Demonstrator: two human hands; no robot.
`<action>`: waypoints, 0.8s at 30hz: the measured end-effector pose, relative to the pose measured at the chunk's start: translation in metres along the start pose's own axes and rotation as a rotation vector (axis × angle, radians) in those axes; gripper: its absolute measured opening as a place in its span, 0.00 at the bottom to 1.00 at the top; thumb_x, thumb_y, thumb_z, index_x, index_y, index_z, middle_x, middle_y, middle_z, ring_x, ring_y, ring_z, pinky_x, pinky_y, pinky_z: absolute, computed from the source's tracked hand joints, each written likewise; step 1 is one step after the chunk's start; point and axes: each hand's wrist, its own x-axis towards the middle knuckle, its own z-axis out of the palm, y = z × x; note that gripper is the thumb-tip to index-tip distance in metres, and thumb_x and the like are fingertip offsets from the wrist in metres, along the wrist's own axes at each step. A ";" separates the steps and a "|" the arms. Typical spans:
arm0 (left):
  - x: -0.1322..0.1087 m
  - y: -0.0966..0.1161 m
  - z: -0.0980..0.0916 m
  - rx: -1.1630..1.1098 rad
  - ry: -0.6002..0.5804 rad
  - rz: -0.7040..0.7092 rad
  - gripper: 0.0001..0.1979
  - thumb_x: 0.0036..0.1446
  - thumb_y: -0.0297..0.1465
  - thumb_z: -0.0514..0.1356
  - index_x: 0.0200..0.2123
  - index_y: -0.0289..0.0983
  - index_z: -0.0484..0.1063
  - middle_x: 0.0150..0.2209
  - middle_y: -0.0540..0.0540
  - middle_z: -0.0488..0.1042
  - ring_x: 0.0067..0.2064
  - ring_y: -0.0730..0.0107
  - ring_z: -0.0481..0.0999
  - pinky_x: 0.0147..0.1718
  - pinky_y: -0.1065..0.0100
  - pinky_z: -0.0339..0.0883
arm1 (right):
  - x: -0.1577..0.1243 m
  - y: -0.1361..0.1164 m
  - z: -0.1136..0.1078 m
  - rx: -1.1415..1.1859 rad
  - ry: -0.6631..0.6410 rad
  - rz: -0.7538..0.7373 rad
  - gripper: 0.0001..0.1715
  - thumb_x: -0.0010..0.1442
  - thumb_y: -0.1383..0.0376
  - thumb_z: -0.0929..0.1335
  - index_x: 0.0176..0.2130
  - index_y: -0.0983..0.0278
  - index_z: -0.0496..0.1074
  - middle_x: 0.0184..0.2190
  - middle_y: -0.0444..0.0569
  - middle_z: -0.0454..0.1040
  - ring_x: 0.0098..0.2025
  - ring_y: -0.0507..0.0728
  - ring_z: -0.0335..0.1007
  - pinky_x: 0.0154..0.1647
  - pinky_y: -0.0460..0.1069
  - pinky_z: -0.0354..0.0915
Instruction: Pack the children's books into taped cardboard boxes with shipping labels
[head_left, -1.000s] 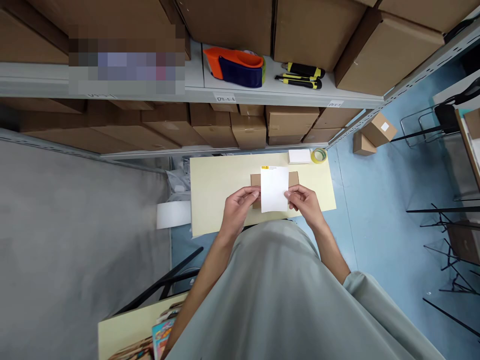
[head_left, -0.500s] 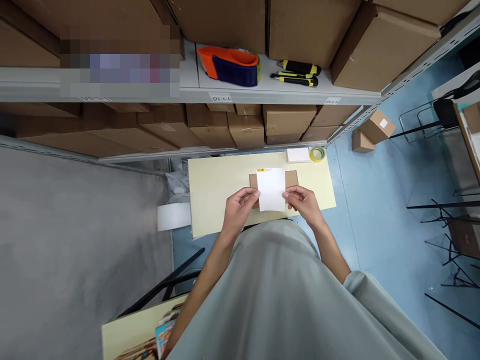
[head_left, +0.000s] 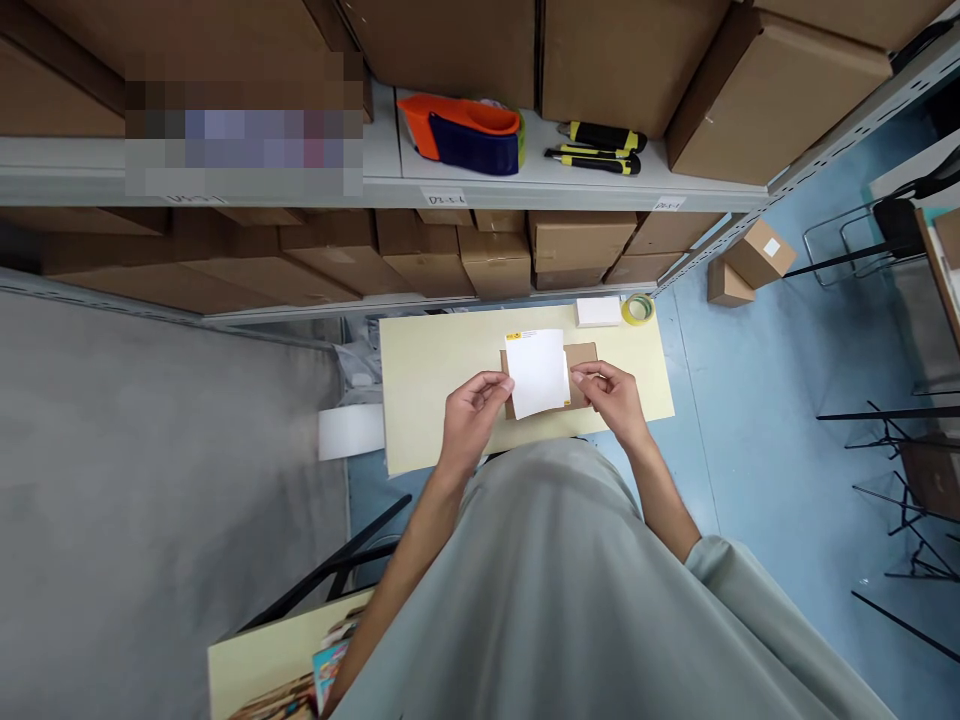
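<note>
A white paper sheet (head_left: 534, 374), with a small yellow printed strip at its top left, is tilted slightly above the table. My left hand (head_left: 471, 412) pinches its left edge between thumb and fingers. Behind its right side shows a narrow strip of white with a yellow mark at the bottom; whether this is a second sheet I cannot tell. My right hand (head_left: 609, 395) is closed in a pinch just beside that right edge, and what its fingertips hold is too small to make out. Under the sheet lies a flat brown cardboard piece or box (head_left: 582, 392), partly covered.
On the cream table (head_left: 435, 390), a white stack or box (head_left: 598, 312) and a tape roll (head_left: 638, 309) lie at the back right. Above, a shelf (head_left: 420, 190) bears cardboard boxes, an orange-and-blue tool (head_left: 469, 138) and several utility knives (head_left: 598, 150). A white roll (head_left: 351, 432) stands left.
The sheet has shifted a little left and tilted, and a white strip now shows behind its right edge. My right fingertips have come away from the front sheet's edge.
</note>
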 end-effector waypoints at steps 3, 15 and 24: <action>-0.001 0.003 0.001 0.008 -0.024 -0.009 0.20 0.54 0.49 0.73 0.34 0.39 0.80 0.36 0.46 0.79 0.40 0.63 0.77 0.45 0.62 0.74 | 0.002 -0.001 0.004 0.013 -0.011 0.006 0.22 0.54 0.45 0.77 0.38 0.60 0.81 0.17 0.37 0.65 0.23 0.53 0.65 0.29 0.51 0.68; 0.003 0.006 0.001 -0.001 -0.048 -0.043 0.21 0.54 0.52 0.73 0.35 0.39 0.81 0.37 0.46 0.80 0.40 0.62 0.78 0.47 0.60 0.75 | 0.009 -0.008 0.006 0.070 -0.003 0.027 0.17 0.54 0.50 0.75 0.34 0.60 0.79 0.21 0.40 0.71 0.23 0.51 0.64 0.28 0.49 0.67; 0.006 0.005 0.003 0.002 -0.057 -0.063 0.21 0.52 0.51 0.74 0.34 0.39 0.80 0.36 0.46 0.80 0.39 0.63 0.77 0.47 0.60 0.75 | 0.014 -0.002 0.014 0.071 -0.027 0.060 0.20 0.51 0.47 0.77 0.33 0.60 0.77 0.16 0.36 0.63 0.21 0.52 0.63 0.26 0.50 0.68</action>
